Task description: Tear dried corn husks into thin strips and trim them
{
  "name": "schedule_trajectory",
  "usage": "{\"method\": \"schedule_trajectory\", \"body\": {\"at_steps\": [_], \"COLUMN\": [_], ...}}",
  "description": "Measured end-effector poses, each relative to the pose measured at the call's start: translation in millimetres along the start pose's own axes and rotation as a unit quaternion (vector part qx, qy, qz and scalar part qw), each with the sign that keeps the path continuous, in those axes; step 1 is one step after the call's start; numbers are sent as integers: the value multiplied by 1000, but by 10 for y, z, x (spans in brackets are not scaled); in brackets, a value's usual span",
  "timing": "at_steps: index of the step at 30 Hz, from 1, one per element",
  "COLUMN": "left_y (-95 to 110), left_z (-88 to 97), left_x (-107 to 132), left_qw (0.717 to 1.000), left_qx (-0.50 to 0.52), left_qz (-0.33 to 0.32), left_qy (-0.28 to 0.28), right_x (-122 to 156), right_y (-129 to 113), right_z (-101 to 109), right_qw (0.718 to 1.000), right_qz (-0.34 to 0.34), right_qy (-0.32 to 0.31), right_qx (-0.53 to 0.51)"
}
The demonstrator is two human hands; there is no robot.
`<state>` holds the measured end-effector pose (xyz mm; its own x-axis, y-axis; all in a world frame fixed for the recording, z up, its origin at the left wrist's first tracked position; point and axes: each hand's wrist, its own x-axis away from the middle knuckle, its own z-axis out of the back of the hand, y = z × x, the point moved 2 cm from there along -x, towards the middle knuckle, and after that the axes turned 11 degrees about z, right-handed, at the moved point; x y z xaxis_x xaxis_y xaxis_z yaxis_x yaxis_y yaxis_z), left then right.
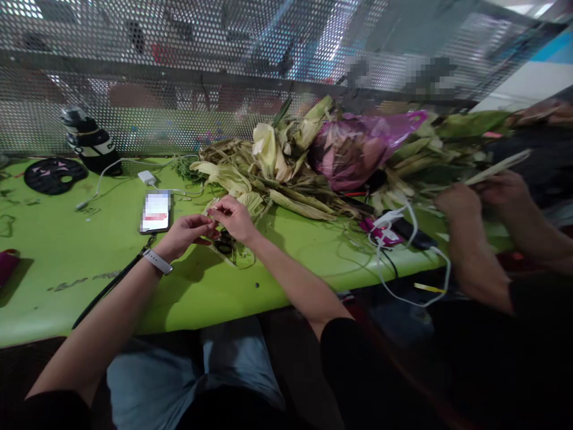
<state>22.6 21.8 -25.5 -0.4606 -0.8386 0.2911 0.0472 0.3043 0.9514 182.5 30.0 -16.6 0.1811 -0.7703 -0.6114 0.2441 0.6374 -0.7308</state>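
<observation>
Over the green table, my left hand (190, 232) and my right hand (235, 221) meet fingertip to fingertip. Both are closed in a pinch, and whatever they grip is too small to make out. Behind the right hand lie pale corn husks (253, 203), with thin torn strips (242, 258) scattered below the fingers. A dark object, perhaps scissor handles (224, 243), is partly hidden under the hands. Left of them rests a lit phone (155, 211) with a black wrist strap (111, 283).
A heap of dried husks (233, 155) and a pink plastic bag (349, 149) line the perforated metal screen (179, 77). White cables (409, 218) and a power bank (412, 232) lie to the right. There, a co-worker's hands (461, 206) hold a husk strip. A black bottle (92, 143) stands back left.
</observation>
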Motion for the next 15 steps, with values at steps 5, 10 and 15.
{"method": "schedule_trajectory", "body": {"at_steps": [5, 10, 15], "left_y": [-47, -6, 9], "left_z": [-75, -40, -4], "left_x": [-13, -36, -15], "left_qw": [994, 976, 963], "left_qx": [103, 207, 220], "left_qz": [4, -46, -128], "left_qy": [-17, 39, 86], "right_x": [-34, 6, 103], "right_y": [-96, -255, -244], "right_z": [108, 261, 9], "right_qw": [1000, 989, 994], "right_qz": [7, 6, -25], "right_qy": [20, 123, -58], "right_qx": [13, 83, 85]}}
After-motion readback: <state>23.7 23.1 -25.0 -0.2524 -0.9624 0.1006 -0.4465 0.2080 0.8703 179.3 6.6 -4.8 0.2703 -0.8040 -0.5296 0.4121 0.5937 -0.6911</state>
